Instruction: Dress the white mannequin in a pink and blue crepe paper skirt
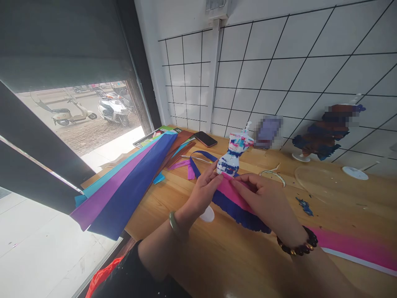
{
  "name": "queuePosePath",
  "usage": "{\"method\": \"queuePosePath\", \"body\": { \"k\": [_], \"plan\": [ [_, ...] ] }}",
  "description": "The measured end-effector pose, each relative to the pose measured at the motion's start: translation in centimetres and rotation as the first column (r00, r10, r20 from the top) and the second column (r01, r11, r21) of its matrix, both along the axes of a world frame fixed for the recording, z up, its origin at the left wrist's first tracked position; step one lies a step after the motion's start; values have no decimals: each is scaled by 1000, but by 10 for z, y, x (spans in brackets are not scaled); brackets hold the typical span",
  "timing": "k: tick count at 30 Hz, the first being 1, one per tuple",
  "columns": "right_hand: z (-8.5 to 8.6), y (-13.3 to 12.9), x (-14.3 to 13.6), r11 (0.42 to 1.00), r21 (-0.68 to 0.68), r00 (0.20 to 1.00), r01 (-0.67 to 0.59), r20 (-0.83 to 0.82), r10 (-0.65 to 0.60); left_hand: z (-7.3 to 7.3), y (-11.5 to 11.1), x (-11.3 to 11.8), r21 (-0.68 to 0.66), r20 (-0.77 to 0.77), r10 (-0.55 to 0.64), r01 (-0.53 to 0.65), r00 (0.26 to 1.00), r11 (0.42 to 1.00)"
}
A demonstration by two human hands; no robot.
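A small mini dress form, white with blue and pink smears, leans in front of me above a white round base. My left hand is closed at its lower end, thumb and fingers pinching the edge of a pink crepe paper strip. Along the same strip, my right hand grips it between thumb and fingertips. Under the pink one hangs a dark blue crepe paper strip with a ruffled lower edge. A blue band loops out behind my left hand.
Folded crepe paper sheets overhang the table's left side. A phone, purple scraps and a ring-shaped piece lie farther back. At the right are a dressed figure, a white disc, blue bits and pink paper.
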State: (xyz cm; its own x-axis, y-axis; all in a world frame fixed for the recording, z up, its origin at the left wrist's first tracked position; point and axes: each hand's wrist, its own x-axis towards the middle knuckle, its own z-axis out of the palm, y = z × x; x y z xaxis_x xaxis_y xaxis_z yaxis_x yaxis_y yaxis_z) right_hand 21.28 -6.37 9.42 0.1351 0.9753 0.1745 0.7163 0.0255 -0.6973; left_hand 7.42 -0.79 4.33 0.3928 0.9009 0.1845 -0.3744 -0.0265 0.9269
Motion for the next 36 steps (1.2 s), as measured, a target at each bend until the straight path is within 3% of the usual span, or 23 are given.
{"method": "queuePosePath", "body": {
  "k": [4,10,18,23,36],
  "plan": [
    [2,0,0,1000,-14,1000,-5,-8,5,3,-1,-1,-47,51,-43,46,998,998],
    [1,0,2,1000,-23,1000,-18,-7,18,3,0,-2,0,-10,21,-21,1000,1000],
    [3,0,4,999,-33,1000,-7,-17,6,2,0,-2,19,26,-25,25,999,1000],
    [2,0,4,1000,-10,1000,-17,-22,17,0,2,0,-57,92,-61,67,994,996],
    [7,-3,4,999,14,999,-52,3,52,-1,2,0,-166,112,5,14,994,986]
  ]
}}
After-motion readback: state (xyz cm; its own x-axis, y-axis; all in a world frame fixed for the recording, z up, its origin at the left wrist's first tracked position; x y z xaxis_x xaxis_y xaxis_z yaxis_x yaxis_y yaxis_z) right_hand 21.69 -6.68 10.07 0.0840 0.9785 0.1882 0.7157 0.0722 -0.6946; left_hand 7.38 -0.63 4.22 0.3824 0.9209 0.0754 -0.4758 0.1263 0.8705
